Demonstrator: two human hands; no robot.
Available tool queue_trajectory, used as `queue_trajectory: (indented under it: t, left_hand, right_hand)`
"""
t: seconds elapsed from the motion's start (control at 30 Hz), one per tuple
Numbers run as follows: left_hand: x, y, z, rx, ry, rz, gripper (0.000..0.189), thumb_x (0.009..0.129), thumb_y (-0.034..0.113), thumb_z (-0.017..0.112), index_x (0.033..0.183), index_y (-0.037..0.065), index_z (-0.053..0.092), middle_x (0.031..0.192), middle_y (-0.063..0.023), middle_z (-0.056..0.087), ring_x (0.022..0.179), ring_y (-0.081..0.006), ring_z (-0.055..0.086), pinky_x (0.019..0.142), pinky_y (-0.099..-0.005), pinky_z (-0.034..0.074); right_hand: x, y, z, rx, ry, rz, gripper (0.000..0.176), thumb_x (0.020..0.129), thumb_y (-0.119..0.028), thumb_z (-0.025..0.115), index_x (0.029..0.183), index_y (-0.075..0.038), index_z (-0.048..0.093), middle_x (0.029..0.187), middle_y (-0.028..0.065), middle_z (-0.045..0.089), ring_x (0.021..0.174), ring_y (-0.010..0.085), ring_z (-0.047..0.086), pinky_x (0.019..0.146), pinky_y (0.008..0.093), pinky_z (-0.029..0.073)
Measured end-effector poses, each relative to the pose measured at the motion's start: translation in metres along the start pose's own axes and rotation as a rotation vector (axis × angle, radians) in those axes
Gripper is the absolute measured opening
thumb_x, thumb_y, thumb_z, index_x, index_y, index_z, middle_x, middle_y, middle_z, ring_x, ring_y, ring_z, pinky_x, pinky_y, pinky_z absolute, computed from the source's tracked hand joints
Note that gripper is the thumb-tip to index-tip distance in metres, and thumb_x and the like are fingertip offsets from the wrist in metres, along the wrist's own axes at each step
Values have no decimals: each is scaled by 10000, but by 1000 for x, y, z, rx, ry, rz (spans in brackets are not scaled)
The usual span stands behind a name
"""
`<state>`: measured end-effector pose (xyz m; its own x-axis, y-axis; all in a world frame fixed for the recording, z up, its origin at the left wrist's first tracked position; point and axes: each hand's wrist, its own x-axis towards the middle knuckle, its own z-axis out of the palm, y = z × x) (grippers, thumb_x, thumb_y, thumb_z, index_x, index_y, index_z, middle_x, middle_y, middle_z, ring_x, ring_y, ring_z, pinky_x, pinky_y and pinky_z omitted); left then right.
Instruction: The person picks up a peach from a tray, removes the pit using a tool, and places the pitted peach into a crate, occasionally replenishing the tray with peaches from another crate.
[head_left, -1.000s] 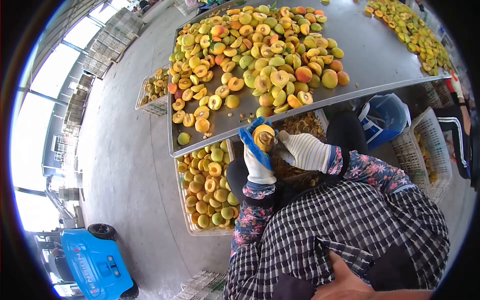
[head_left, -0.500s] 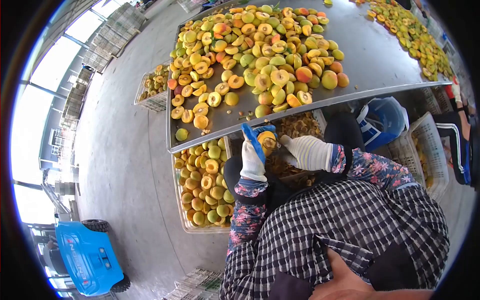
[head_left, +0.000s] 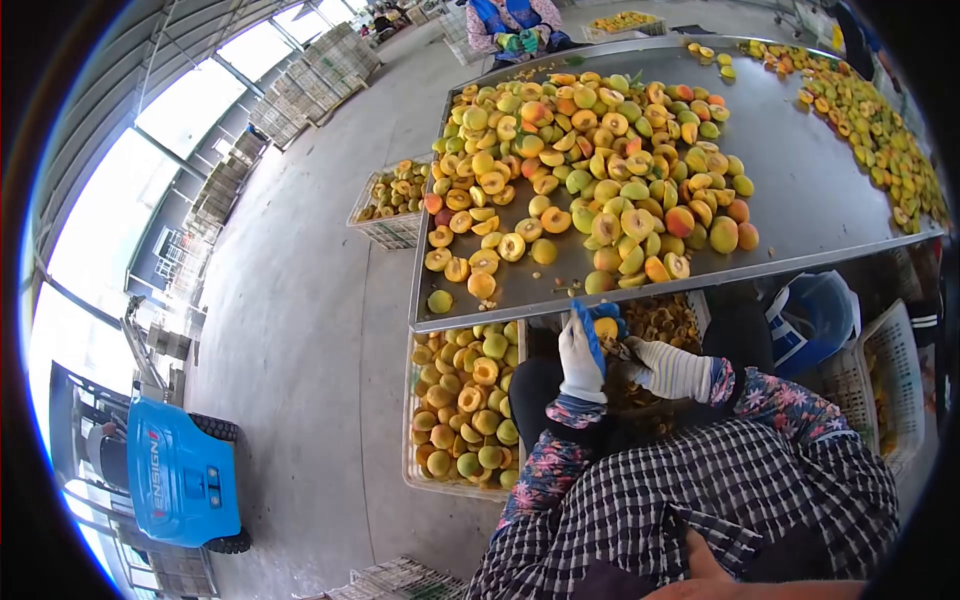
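Observation:
My left hand [head_left: 590,352], in a white and blue glove, is closed around a yellow fruit [head_left: 606,328] just below the table's front edge. Beside it, my right hand [head_left: 664,368], in a striped pale glove, has its fingers bent against the fruit's side; whatever they grip is too small to make out. Below and behind both hands is a crate of fruit pieces [head_left: 662,320]. A large pile of halved and whole yellow-green fruit [head_left: 560,160] lies on the metal table [head_left: 790,190]. To the left of my knees, a crate of fruit [head_left: 465,405] stands under the table edge.
Another fruit crate [head_left: 392,205] stands left of the table. A blue bucket [head_left: 815,320] and a white crate [head_left: 890,385] are at the right. A co-worker's gloved hands [head_left: 520,42] show beyond the table. A blue vehicle [head_left: 185,470] stands at lower left.
The view has shifted, so the table and hands appear farther right and lower, and a co-worker beyond the table now shows. Both hands remain together at the fruit.

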<state>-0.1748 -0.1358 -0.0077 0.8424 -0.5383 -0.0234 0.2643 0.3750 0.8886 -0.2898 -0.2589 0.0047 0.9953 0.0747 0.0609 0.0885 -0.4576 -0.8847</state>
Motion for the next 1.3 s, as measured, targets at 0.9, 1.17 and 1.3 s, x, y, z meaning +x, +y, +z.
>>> queue_trajectory:
  t: [0.9, 1.17, 1.3]
  left_hand:
    - [8, 4, 4, 13, 76, -285, 676, 945, 620, 494, 847, -36, 619, 736, -167, 643, 665, -330, 669, 638, -441, 588]
    - [10, 9, 6, -102, 115, -352, 670, 952, 625, 473, 869, -23, 624, 758, -156, 649, 669, -331, 664, 627, -442, 580]
    - [9, 1, 6, -142, 160, -245, 664, 953, 626, 469, 903, -20, 618, 767, -157, 652, 664, -338, 660, 616, -447, 579]
  right_hand:
    - [-4, -12, 9, 628, -96, 453, 345, 1000, -350, 556, 1195, -65, 559, 866, 36, 599, 759, 161, 583, 662, 250, 466]
    - [-2, 7, 20, 592, -41, 337, 334, 1006, -285, 555, 1237, -43, 563, 1142, 103, 634, 1067, 181, 573, 931, 311, 459]
    - [0, -1, 14, 607, -88, 432, 342, 1008, -282, 551, 1257, -46, 556, 1154, 106, 626, 1054, 210, 575, 961, 337, 445]
